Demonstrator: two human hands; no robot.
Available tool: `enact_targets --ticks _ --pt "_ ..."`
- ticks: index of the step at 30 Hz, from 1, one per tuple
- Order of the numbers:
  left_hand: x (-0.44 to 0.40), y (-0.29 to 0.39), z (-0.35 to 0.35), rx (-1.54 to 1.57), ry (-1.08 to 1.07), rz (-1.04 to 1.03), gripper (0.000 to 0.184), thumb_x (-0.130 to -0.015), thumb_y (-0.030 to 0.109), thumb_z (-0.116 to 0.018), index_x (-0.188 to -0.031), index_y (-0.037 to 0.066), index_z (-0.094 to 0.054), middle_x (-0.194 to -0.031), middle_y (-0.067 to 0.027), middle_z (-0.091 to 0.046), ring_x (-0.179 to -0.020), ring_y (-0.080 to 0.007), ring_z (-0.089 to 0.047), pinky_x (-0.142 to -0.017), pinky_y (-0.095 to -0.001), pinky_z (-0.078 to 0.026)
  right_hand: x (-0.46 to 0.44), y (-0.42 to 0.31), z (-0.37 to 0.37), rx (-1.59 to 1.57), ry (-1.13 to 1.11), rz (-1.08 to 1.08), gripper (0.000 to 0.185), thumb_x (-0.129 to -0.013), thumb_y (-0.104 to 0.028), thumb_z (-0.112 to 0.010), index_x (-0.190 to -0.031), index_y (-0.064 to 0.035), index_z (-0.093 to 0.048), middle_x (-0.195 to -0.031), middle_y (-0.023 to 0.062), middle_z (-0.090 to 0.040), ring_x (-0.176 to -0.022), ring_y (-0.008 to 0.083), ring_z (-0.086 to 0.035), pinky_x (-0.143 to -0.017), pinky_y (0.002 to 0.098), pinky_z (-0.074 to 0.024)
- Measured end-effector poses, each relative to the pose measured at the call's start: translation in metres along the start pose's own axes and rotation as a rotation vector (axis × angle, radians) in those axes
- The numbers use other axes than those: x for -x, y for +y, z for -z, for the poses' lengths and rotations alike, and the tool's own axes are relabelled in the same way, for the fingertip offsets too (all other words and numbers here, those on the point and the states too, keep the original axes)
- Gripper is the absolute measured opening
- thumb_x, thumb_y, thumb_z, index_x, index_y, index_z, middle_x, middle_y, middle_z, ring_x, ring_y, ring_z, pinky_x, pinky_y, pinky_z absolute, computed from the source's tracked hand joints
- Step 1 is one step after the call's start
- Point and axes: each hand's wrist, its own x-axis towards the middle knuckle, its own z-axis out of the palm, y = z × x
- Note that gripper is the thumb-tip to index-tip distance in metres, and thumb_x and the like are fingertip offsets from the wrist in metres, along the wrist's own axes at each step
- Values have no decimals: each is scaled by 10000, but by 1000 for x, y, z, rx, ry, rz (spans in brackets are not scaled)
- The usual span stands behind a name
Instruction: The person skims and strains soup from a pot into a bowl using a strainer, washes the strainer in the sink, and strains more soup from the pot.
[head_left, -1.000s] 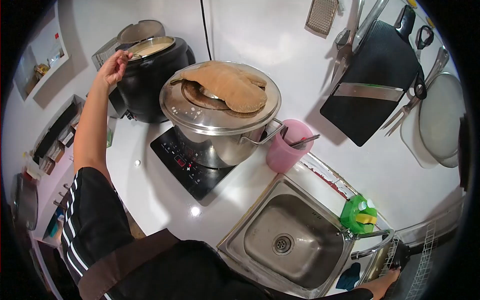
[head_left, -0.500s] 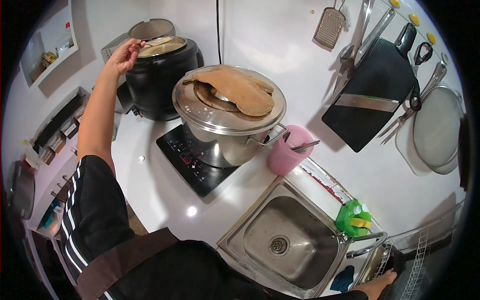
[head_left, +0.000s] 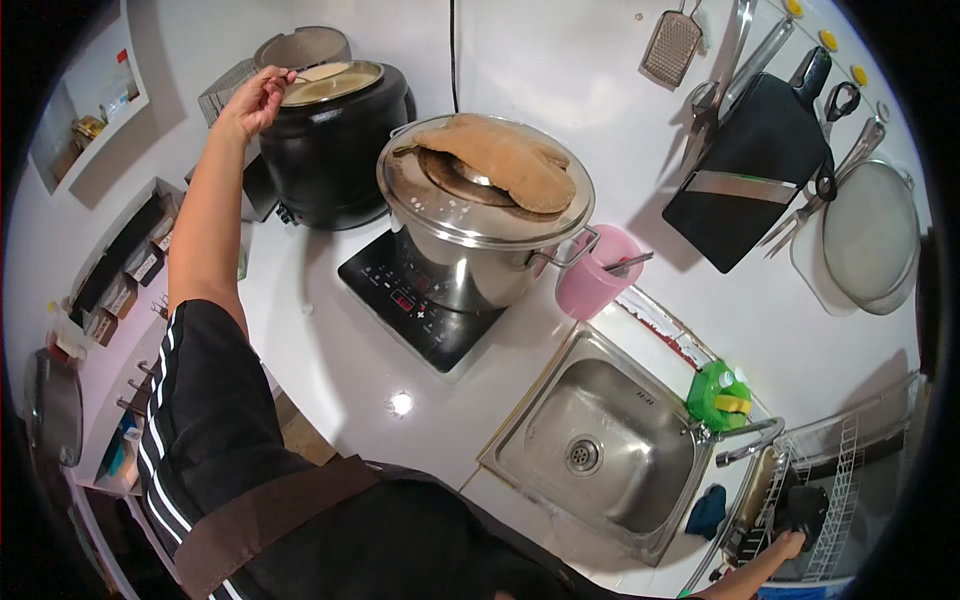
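- As far as the view shows, the left hand (head_left: 258, 100) has its fingers together, clamped on the handle of the ladle (head_left: 324, 73); the ladle's bowl is at the mouth of the black kettle (head_left: 330, 155), which holds something pale.
- Recommended: keep the ladle level over the mouth, so that any drip falls inside; keep the wrist off the rim, which may be hot.
- Right of the kettle, the lidded pot (head_left: 455, 265) stands on the cooker (head_left: 420, 315), a brown mitt (head_left: 500, 155) on its lid. The outstretched left arm should stay clear of both.
- Next come the pink cup (head_left: 590, 285) and the sink (head_left: 640, 485).
- At far right, the right hand (head_left: 789, 546) is at a black item (head_left: 803, 508) by the wire rack (head_left: 848, 490). Whether it is gripped cannot be told. Advised: steady the item before drawing on it.
- Against the earlier frame: the left hand remains at the kettle; the pot and sink sit further right in view, consistent with a camera shift; the black item shows more fully beside the right hand.
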Motion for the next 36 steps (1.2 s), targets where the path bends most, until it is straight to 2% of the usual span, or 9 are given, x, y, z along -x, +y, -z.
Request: enact_targets --ticks 7,14,21,23,24,25,27,30,36 --pt "16 7 10 -46 -18 8 197 -830 81 -612 -946 -68 -553 -585 63 -467 -469 22 -458 -428 -102 -484 -12 71 -54 -914 -304 -902 339 -666 -91 -528 -887 162 -569 -943 190 -599 -743 318 -571 -608 369 -481" --pt "22 15 35 -203 -148 -74 237 -876 132 -556 -975 -84 -546 -581 78 -395 -483 23 -383 -413 -91 -432 262 73 137 -940 293 77 366 -943 -139 -388 -1246 58 -444 -1226 237 -513 -1093 353 -524 -911 371 -412" --pt "-21 34 89 -84 -92 34 163 -820 131 -587 -842 -30 -574 -577 36 -535 -438 -22 -491 -352 -136 -401 425 43 266 -1057 291 1060 473 -663 129 -347 -1112 32 -461 -1021 145 -500 -937 256 -491 -790 311 -406" --pt "-22 36 96 64 -190 194 134 -813 105 -575 -845 -25 -578 -563 28 -526 -453 -41 -506 -365 -149 -414 466 22 284 -1193 137 1253 377 -711 102 -374 -1062 11 -477 -1011 158 -502 -934 283 -495 -795 314 -413" --pt "-24 34 99 -5 -188 132 157 -838 122 -564 -853 -34 -571 -571 49 -508 -441 6 -474 -342 -113 -369 492 8 284 -1642 -420 894 327 -652 120 -378 -940 -1 -472 -943 132 -483 -860 249 -487 -780 314 -406" --pt "-25 36 106 -4 -191 134 157 -838 122 -564 -853 -34 -571 -571 49 -508 -441 6 -474 -342 -113 -369 517 -5 291 -1429 26 1272 307 -593 121 -391 -859 -18 -451 -898 122 -464 -824 233 -473 -742 312 -408" --pt "-24 44 111 139 -349 362 132 -804 111 -552 -827 -12 -593 -615 -49 -570 -499 -110 -553 -411 -220 -456 564 -26 323 -1480 -66 1568 325 -549 59 -512 -856 -46 -495 -839 119 -482 -818 284 -496 -736 384 -425" --pt "23 40 84 -114 -277 83 278 -860 128 -599 -1027 -84 -532 -612 66 -455 -487 23 -444 -425 -108 -468 634 -56 325 -1478 -269 1878 465 -447 49 -628 -892 -44 -531 -899 145 -507 -849 348 -501 -744 446 -421" --pt "14 51 108 -89 -370 155 286 -890 163 -559 -986 -106 -544 -616 57 -467 -509 15 -474 -480 -144 -502 753 -100 331 -1528 -229 2181 241 -639 -15 -601 -872 -1 -541 -879 134 -522 -832 295 -529 -753 388 -418"
